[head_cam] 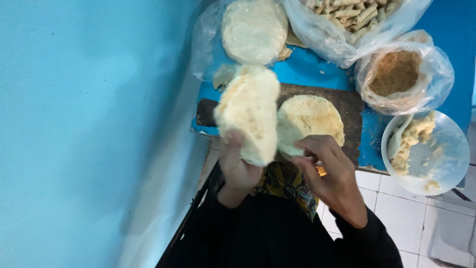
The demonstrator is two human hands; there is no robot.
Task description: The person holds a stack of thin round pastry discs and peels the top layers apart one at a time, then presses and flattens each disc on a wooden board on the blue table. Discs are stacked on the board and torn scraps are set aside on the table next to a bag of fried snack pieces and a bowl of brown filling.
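The right hand (329,171) pinches with closed fingers the edge of a round wrapper (310,119) lying on the dark board (349,106). The left hand (238,166) grips a lifted stack of wrappers (248,111), and behind stand a bowl (441,159) and bags (404,74).

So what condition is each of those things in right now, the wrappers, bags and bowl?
Left hand: gripping a stack of thin wrappers, lifted.
Right hand: pinching the single wrapper lying flat on the dark board.
Crumb bag: open.
Bowl: partly filled, spoon inside.
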